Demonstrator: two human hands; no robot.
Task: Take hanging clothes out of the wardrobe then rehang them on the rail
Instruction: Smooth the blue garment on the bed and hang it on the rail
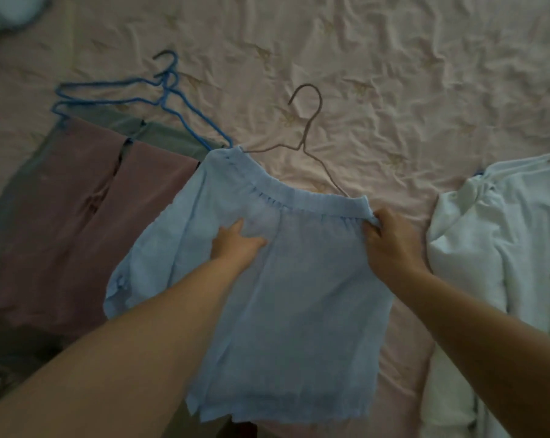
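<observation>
A light blue top [286, 311] lies flat on the pink bedsheet [393, 90], with a grey-brown wire hanger [308, 134] sticking out of its neckline. My left hand [235, 245] rests on the chest of the top, part of it under the thin fabric. My right hand [390, 241] pinches the right end of the gathered neckline. The hanger's lower bar is hidden inside the top.
Mauve and grey garments [77, 216] on blue hangers [147, 93] lie to the left. A white garment [504, 248] lies to the right, partly out of frame. Bare wrinkled sheet stretches beyond the hangers.
</observation>
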